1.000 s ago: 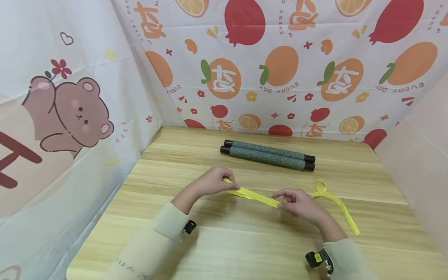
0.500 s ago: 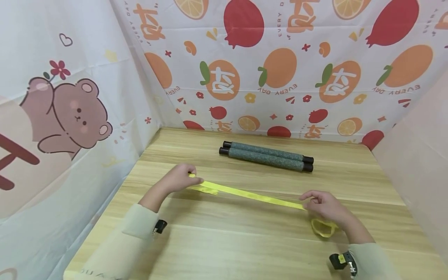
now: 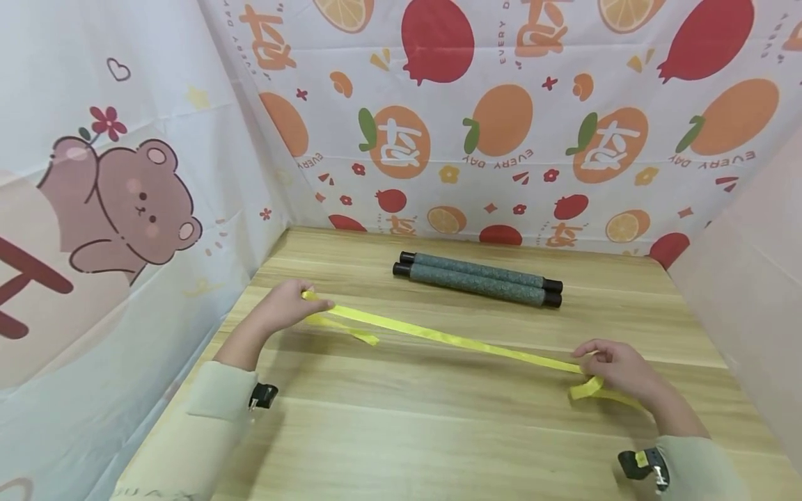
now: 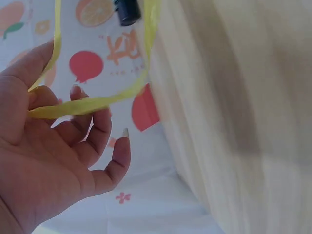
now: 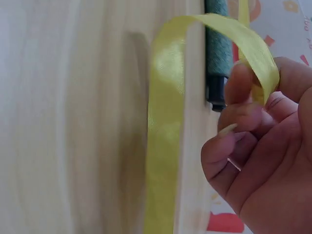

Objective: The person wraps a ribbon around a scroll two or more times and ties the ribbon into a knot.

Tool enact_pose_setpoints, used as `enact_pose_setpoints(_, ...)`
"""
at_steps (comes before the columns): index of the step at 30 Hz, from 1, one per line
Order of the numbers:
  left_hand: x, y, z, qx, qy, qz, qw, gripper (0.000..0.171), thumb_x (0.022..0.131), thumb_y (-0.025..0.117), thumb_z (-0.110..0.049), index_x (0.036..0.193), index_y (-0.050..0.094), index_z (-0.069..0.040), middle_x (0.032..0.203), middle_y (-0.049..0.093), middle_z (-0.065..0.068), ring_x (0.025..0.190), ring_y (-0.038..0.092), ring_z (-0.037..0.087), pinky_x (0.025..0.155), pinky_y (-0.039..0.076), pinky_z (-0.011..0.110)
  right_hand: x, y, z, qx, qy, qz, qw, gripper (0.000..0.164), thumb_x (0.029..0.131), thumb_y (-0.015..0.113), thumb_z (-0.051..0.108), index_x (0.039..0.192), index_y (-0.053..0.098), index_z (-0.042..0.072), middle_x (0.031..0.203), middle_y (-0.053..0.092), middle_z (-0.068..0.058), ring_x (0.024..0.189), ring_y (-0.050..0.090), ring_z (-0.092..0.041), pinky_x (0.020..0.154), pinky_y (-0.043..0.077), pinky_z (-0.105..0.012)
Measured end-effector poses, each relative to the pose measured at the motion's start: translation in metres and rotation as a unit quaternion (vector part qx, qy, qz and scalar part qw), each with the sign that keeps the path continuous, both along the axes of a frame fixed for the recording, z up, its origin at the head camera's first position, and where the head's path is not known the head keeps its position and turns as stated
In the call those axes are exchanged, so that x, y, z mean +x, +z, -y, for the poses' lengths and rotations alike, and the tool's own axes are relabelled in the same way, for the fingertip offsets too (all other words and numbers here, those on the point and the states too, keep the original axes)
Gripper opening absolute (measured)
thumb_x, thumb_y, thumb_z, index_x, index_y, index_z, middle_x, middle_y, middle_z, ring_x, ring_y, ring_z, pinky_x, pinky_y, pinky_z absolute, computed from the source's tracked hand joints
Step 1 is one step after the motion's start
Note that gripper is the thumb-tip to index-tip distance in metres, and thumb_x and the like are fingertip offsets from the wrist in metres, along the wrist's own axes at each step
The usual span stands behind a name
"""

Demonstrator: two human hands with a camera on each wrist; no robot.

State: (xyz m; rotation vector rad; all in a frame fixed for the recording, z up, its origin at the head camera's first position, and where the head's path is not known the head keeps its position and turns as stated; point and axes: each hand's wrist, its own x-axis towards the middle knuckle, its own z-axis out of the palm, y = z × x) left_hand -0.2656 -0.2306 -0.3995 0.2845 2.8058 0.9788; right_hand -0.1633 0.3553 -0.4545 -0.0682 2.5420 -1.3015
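A yellow ribbon (image 3: 438,337) stretches nearly straight between both hands above the wooden table. My left hand (image 3: 285,305) pinches it between thumb and index finger, and a loose end hangs below that hand. In the left wrist view, the ribbon (image 4: 92,104) loops past the curled other fingers of the left hand (image 4: 58,156). My right hand (image 3: 620,369) pinches the ribbon farther along. From the right hand (image 5: 263,141) in the right wrist view, the ribbon (image 5: 165,112) arches over and trails down toward the table.
Two grey-green rods (image 3: 479,278) with black ends lie side by side at the back of the wooden table (image 3: 401,431). A fruit-print cloth (image 3: 464,125) hangs behind the table, and a bear-print cloth (image 3: 144,202) hangs at the left.
The hands have moved apart, left hand to the left and right hand to the right. The ribbon span between them has grown much longer, and the right-hand tail has been drawn in.
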Motion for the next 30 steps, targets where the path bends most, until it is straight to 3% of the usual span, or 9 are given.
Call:
enact_pose_setpoints(7, -0.003, 0.015, 0.011, 0.037, 0.026, -0.031, 0.9985, 0.056, 0.082, 0.066, -0.050, 0.063, 0.031, -0.011, 0.055, 0.022, -0.004, 0.048, 0.021, 0.015, 0.045, 0.026, 0.029, 0.003, 0.015, -0.013, 0.061, 0.001, -0.050, 0.997, 0.024, 0.086, 0.057, 0.007, 0.110, 0.061, 0.001, 0.082, 0.066, -0.013, 0.065, 0.055, -0.014, 0.054, 0.049, -0.028)
enact_pose_setpoints(11, -0.003, 0.023, 0.017, 0.055, 0.038, -0.048, 0.9966, 0.054, 0.083, 0.066, -0.048, 0.062, 0.033, -0.010, 0.056, 0.026, -0.001, 0.048, 0.023, 0.015, 0.044, 0.027, 0.029, 0.005, 0.018, -0.021, 0.130, -0.012, -0.086, 0.988, 0.018, 0.086, 0.056, 0.005, 0.101, 0.065, 0.004, 0.089, 0.067, -0.014, 0.069, 0.053, -0.015, 0.056, 0.047, -0.028)
enact_pose_setpoints(16, -0.001, 0.041, 0.022, 0.061, 0.066, -0.059, 0.9941, 0.055, 0.082, 0.065, -0.053, 0.064, 0.039, -0.008, 0.073, 0.061, 0.013, 0.051, 0.030, 0.017, 0.045, 0.029, 0.030, 0.009, 0.024, -0.034, 0.183, -0.045, -0.096, 0.977, 0.014, 0.089, 0.055, 0.008, 0.096, 0.066, 0.002, 0.096, 0.067, -0.021, 0.075, 0.057, -0.019, 0.058, 0.049, -0.034)
enact_pose_setpoints(19, -0.001, 0.052, 0.026, 0.057, 0.085, -0.068, 0.9925, 0.056, 0.079, 0.065, -0.056, 0.064, 0.042, -0.008, 0.084, 0.071, 0.014, 0.053, 0.032, 0.018, 0.046, 0.030, 0.031, 0.010, 0.029, -0.042, 0.208, -0.066, -0.092, 0.972, 0.016, 0.089, 0.053, 0.010, 0.096, 0.065, 0.001, 0.093, 0.067, -0.021, 0.073, 0.058, -0.019, 0.057, 0.049, -0.034)
enact_pose_setpoints(22, 0.000, 0.058, 0.031, 0.041, 0.093, -0.078, 0.9918, 0.052, 0.081, 0.066, -0.053, 0.066, 0.046, -0.007, 0.070, 0.065, 0.011, 0.053, 0.033, 0.019, 0.046, 0.032, 0.032, 0.009, 0.033, -0.050, 0.234, -0.078, -0.090, 0.965, 0.017, 0.088, 0.053, 0.011, 0.096, 0.064, 0.001, 0.089, 0.066, -0.019, 0.071, 0.057, -0.020, 0.057, 0.048, -0.037)
enact_pose_setpoints(25, 0.000, 0.060, 0.038, 0.023, 0.091, -0.086, 0.9919, 0.051, 0.083, 0.065, -0.048, 0.063, 0.043, -0.007, 0.056, 0.048, 0.003, 0.050, 0.032, 0.018, 0.044, 0.033, 0.033, 0.010, 0.035, -0.057, 0.257, -0.086, -0.086, 0.959, 0.017, 0.087, 0.054, 0.013, 0.095, 0.064, 0.002, 0.091, 0.065, -0.021, 0.076, 0.056, -0.026, 0.060, 0.048, -0.042)
enact_pose_setpoints(30, -0.001, 0.053, 0.045, -0.015, 0.075, -0.081, 0.9938, 0.051, 0.086, 0.064, -0.044, 0.064, 0.034, -0.008, 0.055, 0.029, -0.001, 0.051, 0.030, 0.018, 0.047, 0.032, 0.033, 0.011, 0.035, -0.064, 0.274, -0.095, -0.069, 0.955, 0.017, 0.085, 0.055, 0.014, 0.095, 0.063, 0.002, 0.095, 0.062, -0.026, 0.080, 0.055, -0.033, 0.061, 0.046, -0.043)
